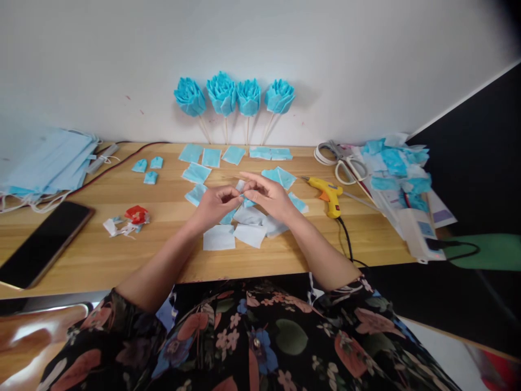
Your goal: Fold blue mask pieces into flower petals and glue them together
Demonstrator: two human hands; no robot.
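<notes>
My left hand (pixel 220 205) and my right hand (pixel 268 195) meet over the middle of the table, fingertips pinched together. Between them is a small blue fabric piece (pixel 247 203), mostly hidden by the fingers. Under and around the hands lie cut squares of blue and white mask-like fabric; a white square (pixel 218 238) and another white square (pixel 251 235) are nearest me. Farther back a blue square (pixel 211 158) lies flat. To the left sit three small folded blue petals (pixel 150 177).
Four blue fabric flowers (pixel 222 93) on sticks lean against the wall. On the right are a yellow glue gun (pixel 328 194) with its cord, scissors (pixel 350 169), blue scraps (pixel 394 160) and a power strip (pixel 419 233). Left are a phone (pixel 44 244), stacked masks (pixel 52 160) and red scraps (pixel 137 214).
</notes>
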